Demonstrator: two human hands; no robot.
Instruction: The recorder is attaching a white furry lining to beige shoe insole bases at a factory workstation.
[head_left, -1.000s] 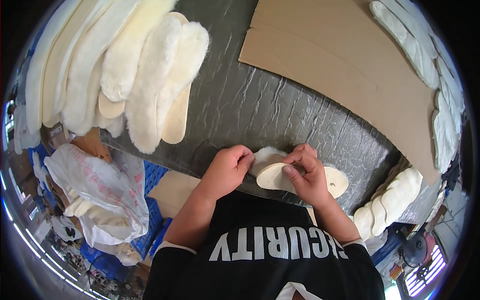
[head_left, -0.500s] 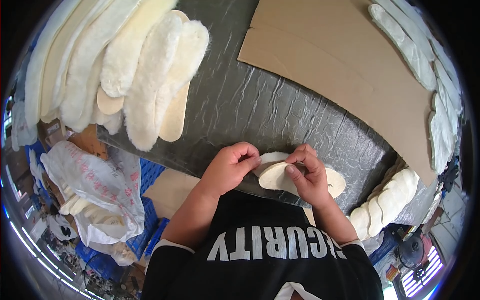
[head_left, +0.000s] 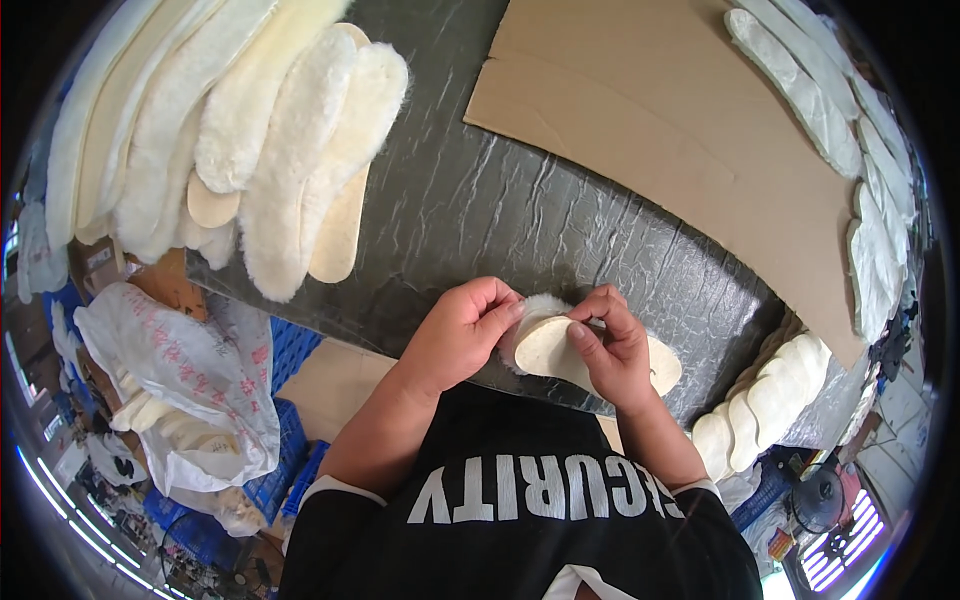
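A cream insole [head_left: 551,349] lies at the near edge of the dark table, its smooth side up. White fleece [head_left: 546,303] shows beneath and around its left end. My left hand [head_left: 462,331] pinches the fleece edge there between thumb and forefinger. Across the insole's middle, my right hand [head_left: 613,348] grips it with the thumb on top and fingers at the far side. The insole's other end [head_left: 664,366] sticks out to the right of that hand. The hand covers the middle, so I cannot tell how the layers join there.
Long fleece insoles [head_left: 300,150] lie piled at the far left. A cardboard sheet [head_left: 650,120] covers the far right of the table, with wrapped-looking white insoles [head_left: 795,95] along its edge. Overlapping cream insoles [head_left: 765,405] form a row at right. A plastic bag [head_left: 190,370] hangs below left, near blue crates [head_left: 280,460].
The fleece now shows further out around the insole's left end, where my left hand pinches it. My right hand keeps its grip. The whole view has shifted slightly.
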